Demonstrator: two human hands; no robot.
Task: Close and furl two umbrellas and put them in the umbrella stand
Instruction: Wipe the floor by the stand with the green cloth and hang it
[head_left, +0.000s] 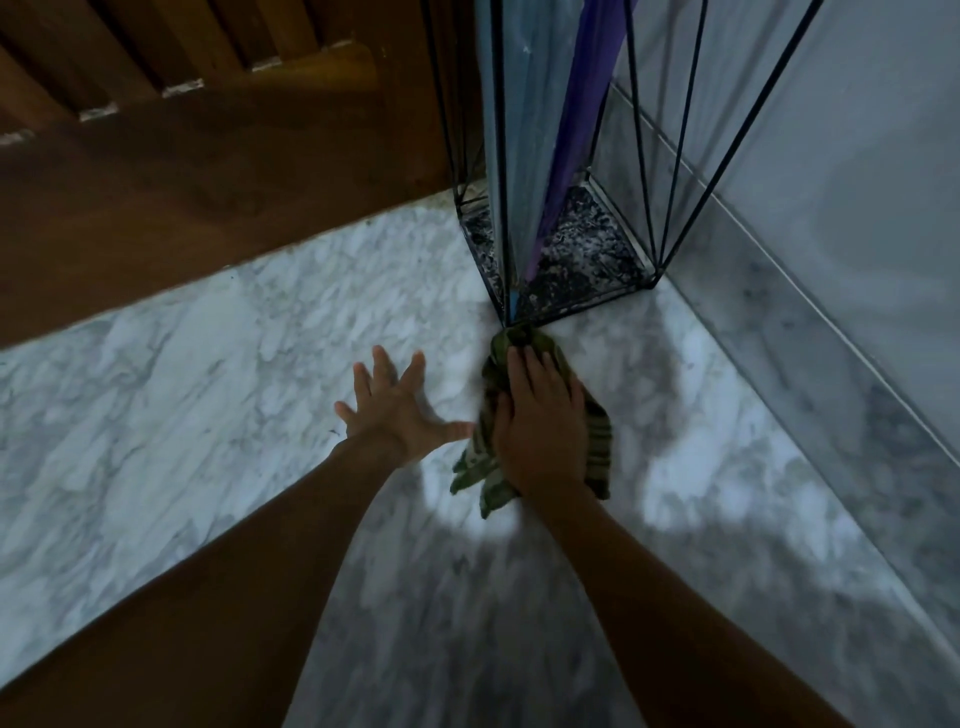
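A black wire umbrella stand (655, 275) stands in the corner at the top right. Two furled umbrellas stand inside it, tips down: a grey-blue umbrella (524, 156) and a purple umbrella (582, 130) just right of it. In front of the stand's near corner a green striped cloth (597, 431) lies on the marble floor (182, 374). My right hand (540, 426) presses flat on the cloth. My left hand (395, 405) rests on the bare floor beside it, fingers spread, holding nothing.
A dark wooden door (208, 171) with slats fills the upper left. A pale wall (857, 182) with a marble skirting (810, 332) runs along the right. The stand has a dark speckled base.
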